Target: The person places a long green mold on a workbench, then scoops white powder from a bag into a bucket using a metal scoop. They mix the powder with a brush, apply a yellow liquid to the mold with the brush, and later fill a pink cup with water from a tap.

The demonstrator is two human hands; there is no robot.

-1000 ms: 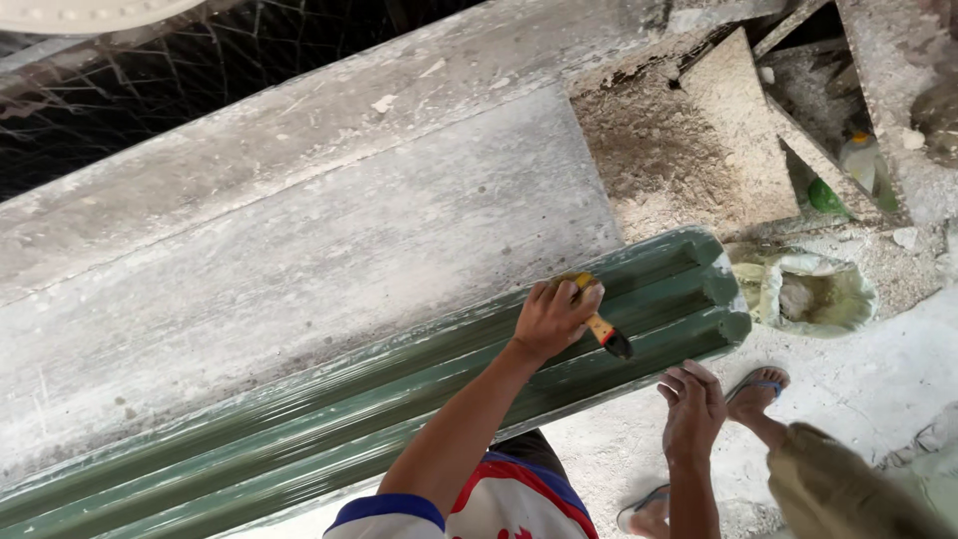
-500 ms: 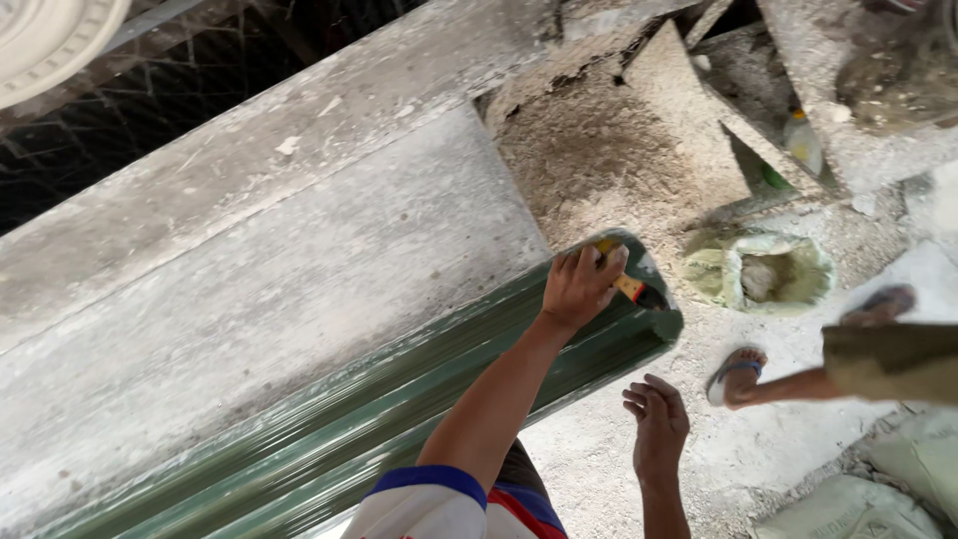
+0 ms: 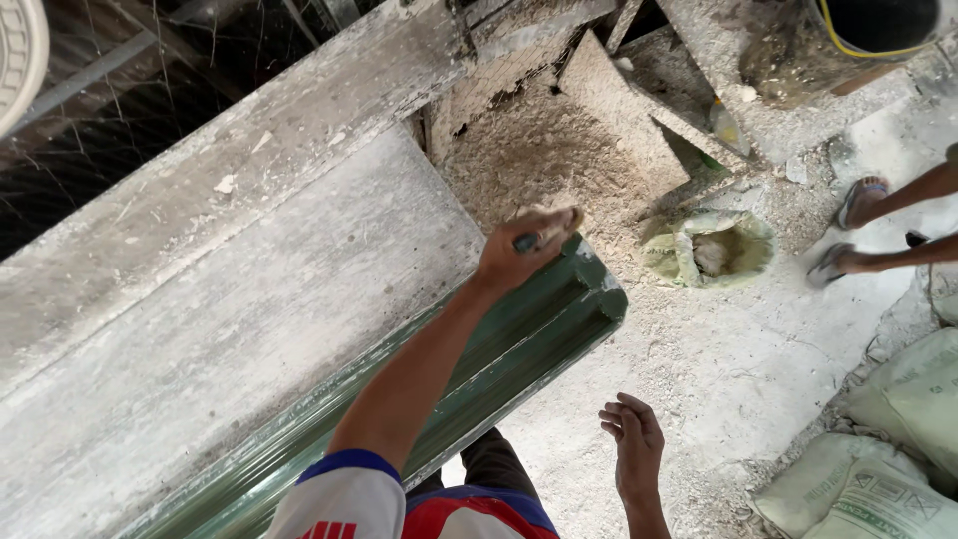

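Hanging open near the bottom of the view, the right hand (image 3: 631,439) holds nothing, its fingers (image 3: 611,417) loosely spread above the dusty concrete floor (image 3: 738,369). Farther up, the left hand (image 3: 519,255) is closed around a paintbrush (image 3: 544,232): the handle sits inside the curled fingers, and the pale bristle end sticks out past them to the right, blurred. The hand and brush sit right at the far end of a long green ribbed moulding (image 3: 519,339), which lies along the edge of a grey concrete slab (image 3: 230,309). Off to the right lie pale sacks (image 3: 898,429). Beyond the moulding there is a heap of sand (image 3: 539,150), and another person's sandalled feet (image 3: 848,235) stand at the right.
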